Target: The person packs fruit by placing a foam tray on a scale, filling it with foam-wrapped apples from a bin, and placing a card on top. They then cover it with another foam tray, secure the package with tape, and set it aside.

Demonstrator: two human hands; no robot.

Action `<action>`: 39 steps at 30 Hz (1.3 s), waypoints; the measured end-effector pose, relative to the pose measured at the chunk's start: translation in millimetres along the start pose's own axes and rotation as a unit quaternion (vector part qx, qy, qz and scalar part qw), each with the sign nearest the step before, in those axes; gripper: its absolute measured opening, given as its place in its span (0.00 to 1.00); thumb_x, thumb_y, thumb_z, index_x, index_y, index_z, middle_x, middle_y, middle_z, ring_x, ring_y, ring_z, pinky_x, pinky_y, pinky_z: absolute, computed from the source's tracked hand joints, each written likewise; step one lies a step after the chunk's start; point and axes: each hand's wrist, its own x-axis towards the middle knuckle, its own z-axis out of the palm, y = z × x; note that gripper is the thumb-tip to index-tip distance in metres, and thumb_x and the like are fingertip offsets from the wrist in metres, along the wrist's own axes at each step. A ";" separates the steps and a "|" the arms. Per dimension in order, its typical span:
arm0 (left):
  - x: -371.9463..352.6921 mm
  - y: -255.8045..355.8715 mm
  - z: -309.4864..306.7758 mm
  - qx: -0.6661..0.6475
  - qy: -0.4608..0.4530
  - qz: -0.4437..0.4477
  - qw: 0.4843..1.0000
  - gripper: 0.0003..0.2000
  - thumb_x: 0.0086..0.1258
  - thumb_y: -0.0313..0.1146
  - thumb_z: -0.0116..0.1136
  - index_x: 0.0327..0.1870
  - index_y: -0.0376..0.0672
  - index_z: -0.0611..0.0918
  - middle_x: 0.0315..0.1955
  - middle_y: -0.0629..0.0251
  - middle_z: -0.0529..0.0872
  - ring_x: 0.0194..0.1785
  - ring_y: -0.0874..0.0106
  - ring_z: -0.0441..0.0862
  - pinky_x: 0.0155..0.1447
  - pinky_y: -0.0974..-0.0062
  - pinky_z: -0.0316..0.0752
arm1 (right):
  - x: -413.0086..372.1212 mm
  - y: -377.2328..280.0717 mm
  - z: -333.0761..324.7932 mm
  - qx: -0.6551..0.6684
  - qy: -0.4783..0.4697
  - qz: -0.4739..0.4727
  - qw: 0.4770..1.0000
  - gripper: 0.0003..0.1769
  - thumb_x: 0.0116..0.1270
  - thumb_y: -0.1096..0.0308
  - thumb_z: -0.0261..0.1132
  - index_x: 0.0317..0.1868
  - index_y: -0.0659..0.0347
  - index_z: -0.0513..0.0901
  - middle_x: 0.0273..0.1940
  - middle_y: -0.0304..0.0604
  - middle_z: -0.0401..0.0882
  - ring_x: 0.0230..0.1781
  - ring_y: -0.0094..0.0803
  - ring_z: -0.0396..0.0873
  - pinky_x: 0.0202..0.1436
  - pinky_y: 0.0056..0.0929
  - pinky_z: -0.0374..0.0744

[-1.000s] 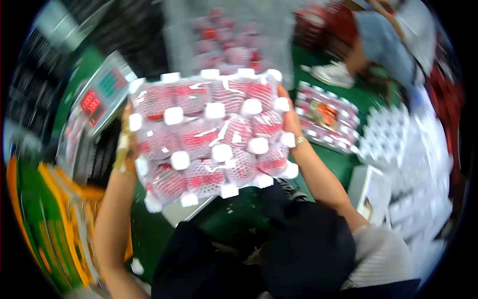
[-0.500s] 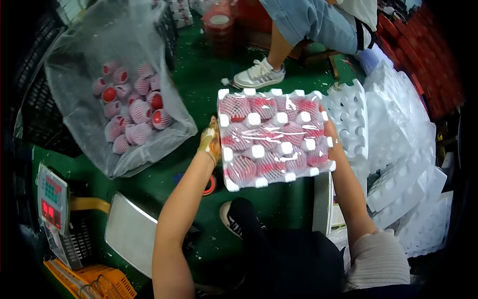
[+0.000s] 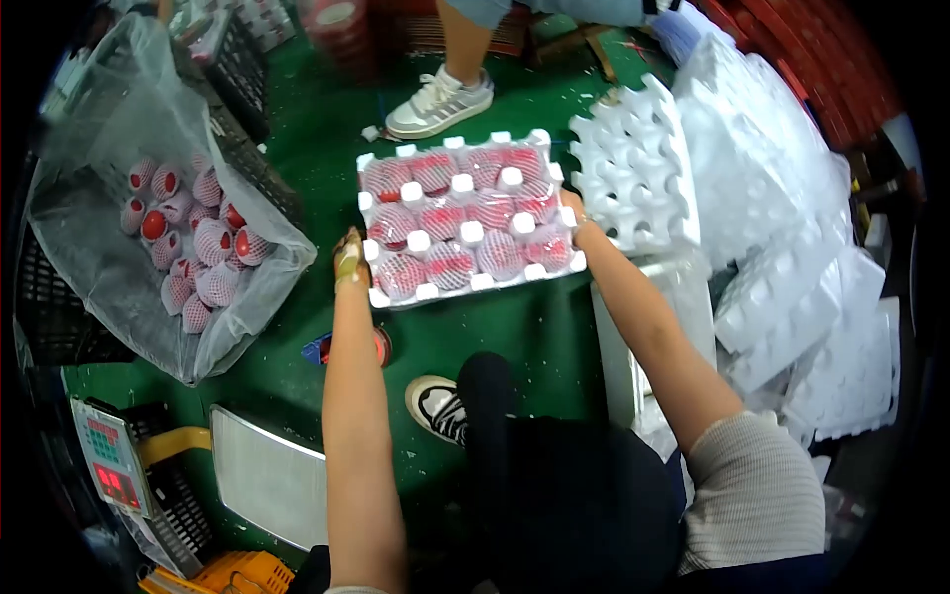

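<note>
A white foam tray (image 3: 473, 236) holds rows of red fruit in pink foam nets under shiny clear film. It hangs level above the green floor, between my two hands. My left hand (image 3: 351, 259), with something yellowish around it, grips the tray's left side. At the right side, my right hand (image 3: 576, 213) is closed on the edge, its fingers partly hidden by the tray. Just beyond my right hand stands an empty white foam tray (image 3: 638, 168).
Left is a plastic-lined crate (image 3: 287, 259) of netted fruit. A scale with a metal plate (image 3: 267, 475) and red display (image 3: 117, 485) stands lower left. White foam trays (image 3: 772, 297) are heaped right. Another person's shoe (image 3: 440, 104) is ahead. A tape roll (image 3: 383, 346) lies near my left forearm.
Both hands have carried the packed tray left relative to the view and lower over the floor. The surroundings have shifted in view as the camera moved.
</note>
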 end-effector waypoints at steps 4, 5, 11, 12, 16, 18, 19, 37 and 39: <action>-3.6 -60.3 -47.0 0.004 -0.055 0.073 0.996 0.19 0.68 0.46 0.60 0.46 0.37 0.84 0.37 0.62 0.87 0.41 0.70 0.81 0.49 0.69 0.75 | 9.3 23.5 1.2 -0.023 0.109 -0.024 0.993 0.16 0.65 0.66 0.62 0.50 0.64 0.83 0.47 0.52 0.85 0.47 0.39 0.83 0.52 0.36 0.79; -28.9 -56.0 -57.7 0.060 -0.003 0.101 0.993 0.14 0.68 0.39 0.61 0.44 0.37 0.84 0.37 0.60 0.86 0.43 0.70 0.83 0.51 0.71 0.75 | 11.3 31.9 -1.0 -0.068 0.148 -0.072 0.984 0.15 0.64 0.66 0.62 0.49 0.64 0.84 0.45 0.51 0.86 0.46 0.38 0.84 0.51 0.35 0.80; -134.6 -27.8 -126.4 -0.066 -0.184 0.077 0.978 0.20 0.76 0.41 0.45 0.55 0.32 0.76 0.42 0.50 0.85 0.39 0.65 0.85 0.43 0.73 0.82 | -44.2 45.2 -9.8 0.201 0.112 -0.054 0.972 0.18 0.69 0.57 0.63 0.46 0.65 0.84 0.38 0.40 0.86 0.39 0.28 0.82 0.44 0.28 0.79; -145.1 -24.9 -135.0 -0.055 -0.177 0.085 0.979 0.21 0.76 0.42 0.43 0.55 0.32 0.77 0.41 0.52 0.86 0.38 0.67 0.84 0.43 0.74 0.81 | -39.4 29.3 -8.5 0.275 0.114 -0.030 0.954 0.22 0.71 0.53 0.61 0.50 0.64 0.83 0.42 0.40 0.85 0.41 0.29 0.82 0.46 0.30 0.78; -185.8 -18.2 -151.8 -0.034 -0.123 0.070 0.989 0.16 0.73 0.35 0.54 0.53 0.32 0.77 0.38 0.53 0.86 0.35 0.69 0.84 0.41 0.76 0.80 | -22.0 -39.2 -14.1 0.452 -0.036 0.122 0.883 0.50 0.62 0.32 0.60 0.63 0.75 0.71 0.62 0.56 0.73 0.61 0.41 0.73 0.64 0.43 0.70; -184.9 -22.7 -158.2 -0.059 -0.128 0.056 0.988 0.15 0.73 0.34 0.56 0.52 0.32 0.78 0.37 0.55 0.87 0.34 0.69 0.85 0.40 0.76 0.80 | -28.5 -58.8 -21.7 0.270 -0.021 0.101 0.957 0.50 0.55 0.37 0.70 0.62 0.76 0.73 0.61 0.55 0.75 0.59 0.42 0.76 0.62 0.39 0.73; -185.3 -25.3 -160.3 -0.067 -0.141 0.060 0.986 0.14 0.73 0.34 0.56 0.52 0.34 0.79 0.37 0.55 0.87 0.33 0.69 0.85 0.39 0.76 0.80 | -16.1 -50.5 -23.9 0.307 -0.067 0.072 0.947 0.46 0.55 0.42 0.72 0.60 0.76 0.75 0.58 0.54 0.77 0.57 0.40 0.78 0.60 0.37 0.74; -163.7 -47.3 -167.8 -0.095 -0.197 0.046 0.975 0.17 0.76 0.36 0.51 0.58 0.35 0.76 0.45 0.55 0.85 0.41 0.69 0.84 0.45 0.74 0.81 | -312.9 112.7 -84.6 -0.310 0.032 0.135 0.940 0.38 0.58 0.49 0.70 0.59 0.68 0.72 0.55 0.62 0.75 0.58 0.48 0.75 0.60 0.43 0.74; -162.8 -43.2 -156.8 -0.100 -0.185 0.072 0.975 0.17 0.75 0.37 0.53 0.59 0.36 0.76 0.45 0.56 0.85 0.41 0.70 0.84 0.45 0.75 0.80 | -322.4 123.6 -53.4 -0.341 0.029 0.209 0.916 0.47 0.57 0.47 0.71 0.68 0.67 0.61 0.61 0.67 0.68 0.61 0.57 0.70 0.63 0.46 0.72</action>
